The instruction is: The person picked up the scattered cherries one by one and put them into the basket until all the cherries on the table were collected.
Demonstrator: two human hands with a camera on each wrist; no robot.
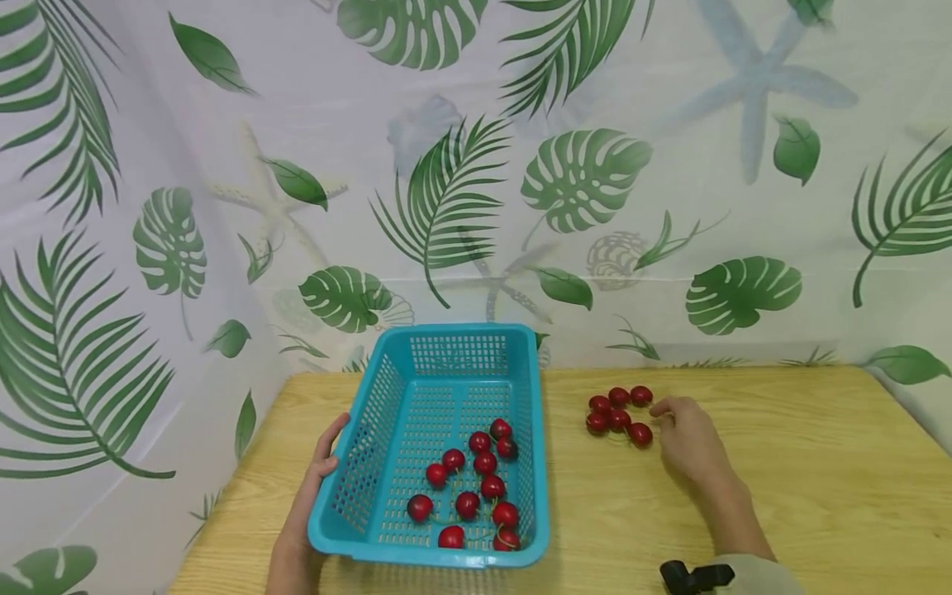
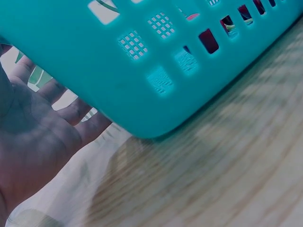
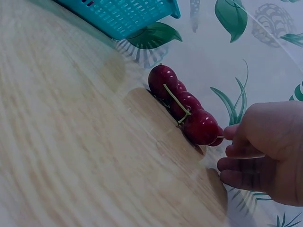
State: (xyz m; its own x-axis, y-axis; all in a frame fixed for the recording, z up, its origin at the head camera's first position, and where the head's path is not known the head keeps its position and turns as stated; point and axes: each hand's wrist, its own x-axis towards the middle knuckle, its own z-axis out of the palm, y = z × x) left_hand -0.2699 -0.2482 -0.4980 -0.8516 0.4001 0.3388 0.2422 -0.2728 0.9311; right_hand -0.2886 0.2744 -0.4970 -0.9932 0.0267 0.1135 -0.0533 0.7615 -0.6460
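A blue plastic basket (image 1: pixel 541 463) stands on the table with several red cherries (image 1: pixel 467 505) on its floor, mostly towards the near right. Along the basket's left side rests my left hand (image 1: pixel 312 487), its fingers spread and fairly straight against the outer wall in the left wrist view. To the right of the basket lies a small cluster of cherries (image 1: pixel 618 420) with thin green stems. At that cluster's right edge, my right hand (image 1: pixel 692 442) has thumb and fingertips together on the stem of a cherry (image 3: pixel 217 141). That cherry is partly hidden behind another one.
The wooden table (image 1: pixel 818 463) ends at the back against a white cloth (image 1: pixel 461 297) printed with green leaves and starfish. A black strap piece (image 1: pixel 695 577) sits at the right sleeve.
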